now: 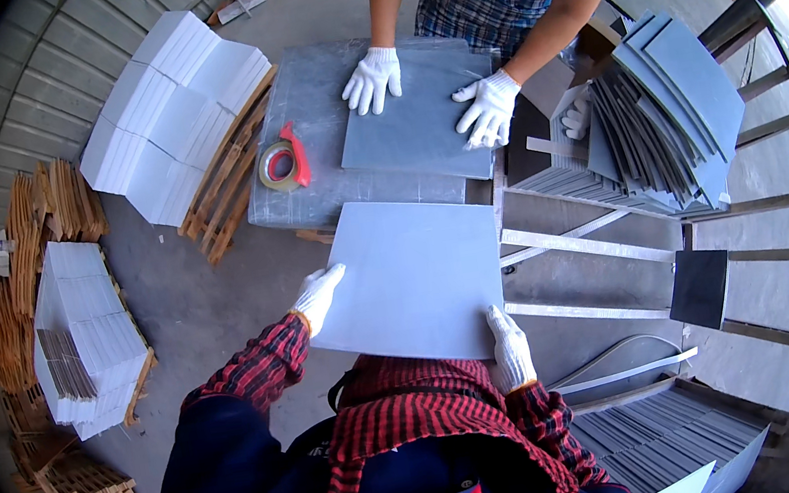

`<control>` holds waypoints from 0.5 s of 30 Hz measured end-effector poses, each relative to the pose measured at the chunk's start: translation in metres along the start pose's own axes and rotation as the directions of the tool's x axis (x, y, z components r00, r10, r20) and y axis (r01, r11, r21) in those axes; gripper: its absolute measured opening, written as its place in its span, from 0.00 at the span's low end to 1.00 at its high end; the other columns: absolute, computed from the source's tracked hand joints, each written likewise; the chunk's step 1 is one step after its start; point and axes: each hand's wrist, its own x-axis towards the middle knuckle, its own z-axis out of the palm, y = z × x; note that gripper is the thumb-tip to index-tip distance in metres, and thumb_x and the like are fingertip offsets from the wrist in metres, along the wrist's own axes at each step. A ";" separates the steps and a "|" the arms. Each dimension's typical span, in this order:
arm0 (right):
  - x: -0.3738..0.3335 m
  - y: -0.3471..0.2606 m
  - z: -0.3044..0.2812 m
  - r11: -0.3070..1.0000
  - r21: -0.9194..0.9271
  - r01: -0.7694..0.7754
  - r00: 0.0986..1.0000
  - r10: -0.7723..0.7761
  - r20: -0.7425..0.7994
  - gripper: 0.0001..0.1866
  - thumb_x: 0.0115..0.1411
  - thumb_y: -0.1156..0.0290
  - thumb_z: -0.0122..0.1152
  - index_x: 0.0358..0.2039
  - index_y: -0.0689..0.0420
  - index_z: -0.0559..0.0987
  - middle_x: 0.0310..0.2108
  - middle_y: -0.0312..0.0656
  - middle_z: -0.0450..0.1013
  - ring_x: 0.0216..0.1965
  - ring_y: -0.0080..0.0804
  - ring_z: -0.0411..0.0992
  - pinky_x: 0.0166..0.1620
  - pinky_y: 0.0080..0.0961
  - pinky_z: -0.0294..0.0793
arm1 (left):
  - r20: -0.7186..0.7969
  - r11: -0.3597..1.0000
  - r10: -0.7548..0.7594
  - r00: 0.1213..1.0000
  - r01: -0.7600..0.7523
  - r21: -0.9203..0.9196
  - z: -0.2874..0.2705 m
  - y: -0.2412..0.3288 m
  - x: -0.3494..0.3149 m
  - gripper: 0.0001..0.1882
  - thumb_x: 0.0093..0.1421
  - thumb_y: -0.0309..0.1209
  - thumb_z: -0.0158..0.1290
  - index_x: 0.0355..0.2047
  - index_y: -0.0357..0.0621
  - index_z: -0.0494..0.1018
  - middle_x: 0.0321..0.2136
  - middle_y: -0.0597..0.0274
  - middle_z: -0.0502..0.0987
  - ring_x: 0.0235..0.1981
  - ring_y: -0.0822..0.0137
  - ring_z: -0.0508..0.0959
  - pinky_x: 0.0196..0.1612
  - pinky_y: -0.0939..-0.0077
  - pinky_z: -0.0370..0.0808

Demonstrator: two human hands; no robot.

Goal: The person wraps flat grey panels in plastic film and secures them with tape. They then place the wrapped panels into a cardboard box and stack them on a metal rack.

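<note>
Head view is showing the person's two gloved hands working together on one pale grey sheet [409, 275], which is lying across the middle, just in front of the chest and the red-and-black checked apron [410, 396]. Left hand [319, 295] is taking the left edge, its grip clamping there; right hand [510, 349] is clamping the near right corner, thumb pointing up along the side. And the sheet is spanning the gap between them, its far edge overlapping the near edge of the grey surface [302, 93] in this view; whether the two are touching, one cannot tell!

Across the way, a co-worker is pressing one gloved hand [372, 80] and another gloved hand [492, 110] on a darker grey sheet [413, 128], flat on that surface. Left of it a red tape dispenser [299, 155] is sitting. Over on the far left, a white stack [170, 117] is rising beside a wooden pallet [226, 159], while a second white stack [82, 321] is standing nearer. Far right, grey panels [681, 95] are leaning in a fan, and near right, a packed row of grey pieces [663, 431] is filling its place beside the person.
</note>
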 end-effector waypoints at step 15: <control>0.066 -0.101 0.074 0.857 -0.448 0.254 0.967 -0.221 0.125 0.24 0.70 0.55 0.54 0.55 0.63 0.74 0.46 0.35 0.74 0.47 0.22 0.68 0.53 0.25 0.66 | -0.222 0.923 0.386 0.895 -0.375 0.091 -0.001 0.105 0.066 0.25 0.67 0.44 0.53 0.52 0.33 0.74 0.46 0.59 0.79 0.48 0.69 0.75 0.52 0.74 0.70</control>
